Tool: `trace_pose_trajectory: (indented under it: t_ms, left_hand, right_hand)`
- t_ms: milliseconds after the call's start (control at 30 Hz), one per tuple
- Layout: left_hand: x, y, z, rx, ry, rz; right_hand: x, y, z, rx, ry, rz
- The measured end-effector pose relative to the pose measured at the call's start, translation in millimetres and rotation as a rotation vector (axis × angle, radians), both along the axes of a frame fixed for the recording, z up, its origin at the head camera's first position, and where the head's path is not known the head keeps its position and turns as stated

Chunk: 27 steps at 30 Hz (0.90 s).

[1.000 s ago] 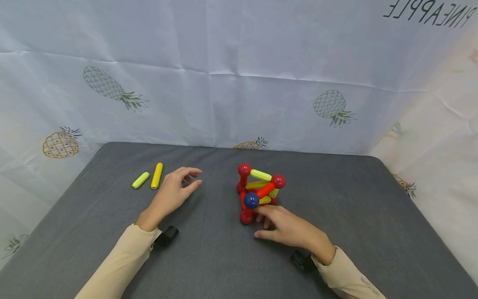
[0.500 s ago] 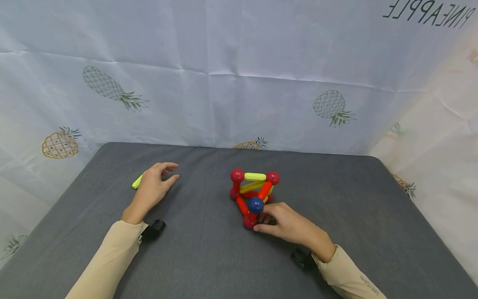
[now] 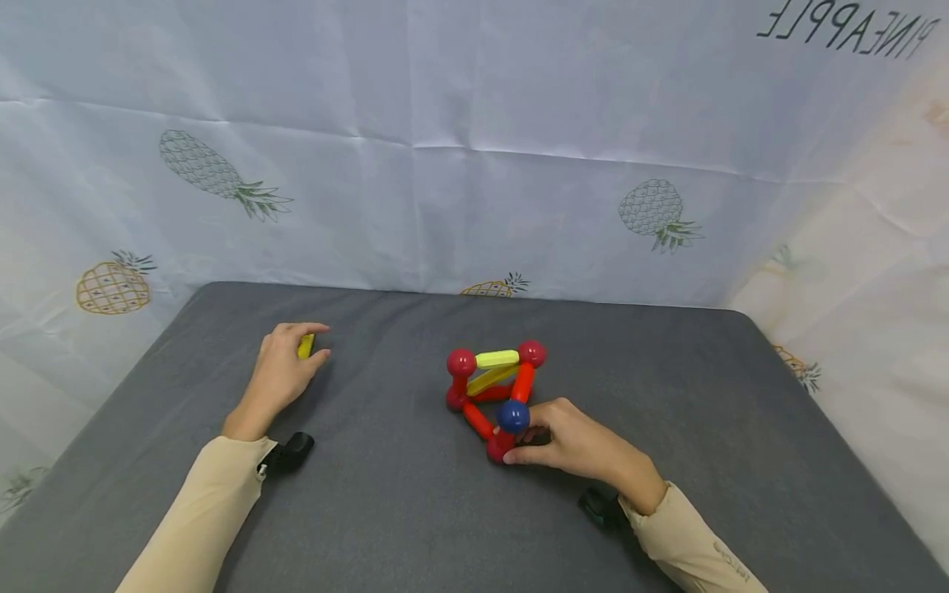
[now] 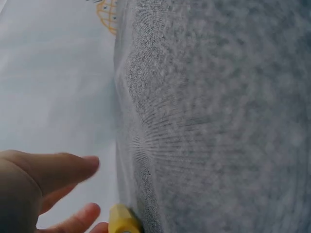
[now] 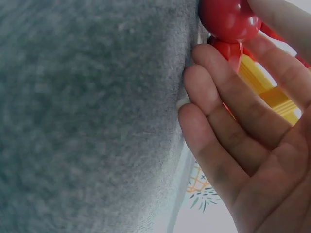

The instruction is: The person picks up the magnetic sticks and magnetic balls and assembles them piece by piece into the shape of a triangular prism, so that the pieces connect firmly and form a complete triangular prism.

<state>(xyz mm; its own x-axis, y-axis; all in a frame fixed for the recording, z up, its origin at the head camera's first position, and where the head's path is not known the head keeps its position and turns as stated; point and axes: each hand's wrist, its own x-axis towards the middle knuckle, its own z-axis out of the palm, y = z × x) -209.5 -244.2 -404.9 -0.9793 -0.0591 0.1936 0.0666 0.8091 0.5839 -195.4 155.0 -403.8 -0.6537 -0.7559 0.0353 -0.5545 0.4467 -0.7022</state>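
Observation:
A toy ball-and-stick frame (image 3: 493, 360), with red and yellow sticks joining red balls and one blue ball (image 3: 513, 416), stands on the grey table. My right hand (image 3: 586, 445) pinches its near corner, thumb and index finger at the lowest red ball (image 5: 231, 19). The other fingers of that hand lie close over the table in the right wrist view. At the left, my left hand (image 3: 278, 371) is over a loose yellow stick (image 3: 306, 346), thumb and fingers apart. In the left wrist view the yellow stick (image 4: 122, 221) shows right beside the fingertips. The hand hides the rest of it.
A whitish cloth (image 3: 415, 206) printed with pineapples hangs behind the table's far edge. Dark wrist cameras (image 3: 292, 451) sit under both sleeves, close over the grey tabletop (image 3: 415, 511).
My left hand has moved left over the loose sticks, covering the yellow-green one. My right hand has taken hold of the frame's near corner, and the frame has turned and shifted left and nearer.

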Motion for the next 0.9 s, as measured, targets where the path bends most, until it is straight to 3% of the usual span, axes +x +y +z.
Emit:
trace_pose_trajectory:
  t_ms: [300,400,600,900]
  left_hand:
    - [0.4,-7.6,-1.6,-0.029,-0.005,-0.007]
    - [-0.7,-7.9,-0.5,-0.027,-0.048,-0.020]
    - [-3.3,-5.3,4.4,-0.040,-0.178,-0.104]
    - [-0.8,-3.2,9.1,-0.015,-0.205,-0.222]
  right_hand:
    - [-1.7,1.0,-0.8,-0.012,-0.011,0.022]
    - [-1.9,1.2,-0.7,-0.010,-0.017,0.019]
    - [-1.3,2.0,-0.7,-0.007,-0.024,0.015]
    - [-1.9,1.9,-1.2,0.001,-0.020,0.011]
